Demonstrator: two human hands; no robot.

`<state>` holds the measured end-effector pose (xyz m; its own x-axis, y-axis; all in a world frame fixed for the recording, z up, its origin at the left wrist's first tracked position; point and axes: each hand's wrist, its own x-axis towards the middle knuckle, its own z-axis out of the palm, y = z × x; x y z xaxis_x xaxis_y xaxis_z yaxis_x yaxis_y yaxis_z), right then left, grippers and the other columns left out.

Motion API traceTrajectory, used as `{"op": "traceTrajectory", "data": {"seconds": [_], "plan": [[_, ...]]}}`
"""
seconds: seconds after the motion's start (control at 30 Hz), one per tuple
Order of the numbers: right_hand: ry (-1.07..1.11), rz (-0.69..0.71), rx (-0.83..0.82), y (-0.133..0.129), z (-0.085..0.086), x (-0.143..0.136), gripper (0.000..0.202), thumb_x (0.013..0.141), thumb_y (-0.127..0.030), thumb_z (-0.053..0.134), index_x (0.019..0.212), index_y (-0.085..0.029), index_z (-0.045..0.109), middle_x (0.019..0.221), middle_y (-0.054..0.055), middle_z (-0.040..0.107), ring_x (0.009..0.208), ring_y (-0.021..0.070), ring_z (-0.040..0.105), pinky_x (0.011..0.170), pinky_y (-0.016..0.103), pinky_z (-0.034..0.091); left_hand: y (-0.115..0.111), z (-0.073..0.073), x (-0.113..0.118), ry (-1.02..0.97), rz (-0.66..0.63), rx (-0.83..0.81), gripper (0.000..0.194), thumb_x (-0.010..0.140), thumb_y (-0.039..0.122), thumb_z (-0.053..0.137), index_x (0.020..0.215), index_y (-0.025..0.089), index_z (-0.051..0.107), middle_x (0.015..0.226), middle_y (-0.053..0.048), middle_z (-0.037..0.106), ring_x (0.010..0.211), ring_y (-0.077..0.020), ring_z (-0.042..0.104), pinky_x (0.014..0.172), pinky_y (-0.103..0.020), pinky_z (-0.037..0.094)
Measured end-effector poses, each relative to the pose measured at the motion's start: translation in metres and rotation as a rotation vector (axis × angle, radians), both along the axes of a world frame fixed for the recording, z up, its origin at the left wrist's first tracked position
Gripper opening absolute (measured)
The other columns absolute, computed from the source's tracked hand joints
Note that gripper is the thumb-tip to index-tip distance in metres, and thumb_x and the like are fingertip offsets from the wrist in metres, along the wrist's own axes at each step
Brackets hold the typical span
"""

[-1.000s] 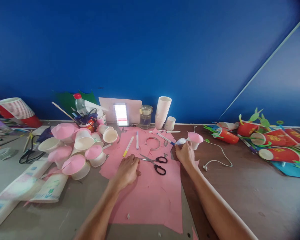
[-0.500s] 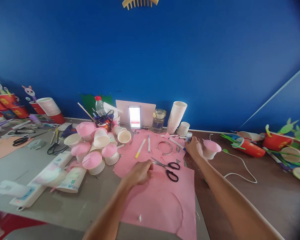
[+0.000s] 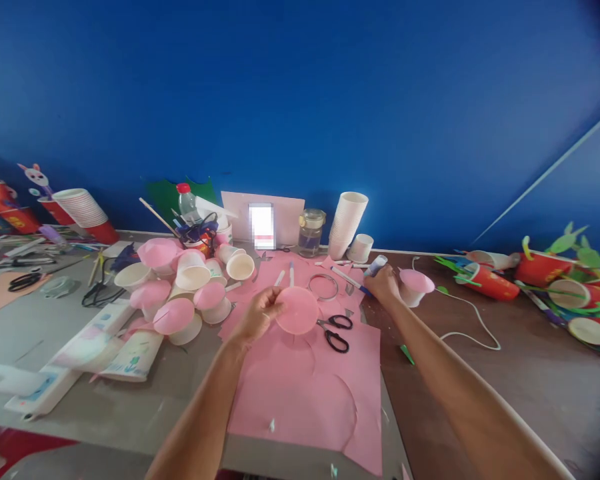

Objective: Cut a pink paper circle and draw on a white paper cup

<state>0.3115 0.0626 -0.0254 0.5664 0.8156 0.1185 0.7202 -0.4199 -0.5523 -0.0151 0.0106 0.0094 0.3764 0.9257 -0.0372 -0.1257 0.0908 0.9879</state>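
My left hand [image 3: 257, 316] is closed, pinching the left edge of a round pink paper disc [image 3: 297, 311], raised above the pink paper sheet [image 3: 300, 407]. Black-handled scissors [image 3: 339, 333] lie just right of the disc, their blades partly hidden by it. Farther right, my right hand [image 3: 386, 285] wraps round a tilted white-and-blue glue stick [image 3: 377, 265]. Beside that hand stands a paper cup with a pink paper cone on top [image 3: 416, 283]. A clear ring [image 3: 323, 287] lies on the paper between the hands.
Several paper cups with pink cones [image 3: 174, 317] crowd the left, near a white power strip [image 3: 70, 360]. A tall cup stack [image 3: 349, 223], a glass jar [image 3: 312, 232] and a bright phone [image 3: 263, 227] stand along the blue wall. Red cups [image 3: 493, 287] lie at right beyond a white cable [image 3: 473, 303].
My left hand has lifted the pink disc off the sheet. The glue stick, upright before, is now tilted in my right hand. The view has shifted slightly.
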Motion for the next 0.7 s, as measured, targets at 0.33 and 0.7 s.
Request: {"op": "traceTrajectory", "data": {"seconds": [0.33, 0.7], "plan": [[0.041, -0.007, -0.004, -0.015, 0.021, -0.011, 0.053, 0.071, -0.026, 0.062, 0.116, -0.006, 0.043, 0.098, 0.020, 0.062, 0.093, 0.0334, 0.060, 0.073, 0.039, 0.047, 0.012, -0.011, -0.004, -0.180, 0.172, -0.068, 0.032, 0.057, 0.026, 0.081, 0.083, 0.017, 0.064, 0.077, 0.001, 0.065, 0.073, -0.0125, 0.059, 0.066, -0.021, 0.044], [-0.225, 0.683, -0.030, -0.137, 0.035, -0.101, 0.022, 0.086, -0.023, 0.051, 0.102, -0.019, 0.065, 0.098, 0.009, 0.060, 0.092, 0.0223, 0.057, 0.081, 0.032, 0.041, 0.015, -0.017, -0.003, -0.207, 0.181, -0.079, 0.029, 0.058, 0.030, 0.079, 0.076, 0.017, 0.061, 0.071, 0.004, 0.061, 0.066, -0.0090, 0.055, 0.063, -0.020, 0.041]]}}
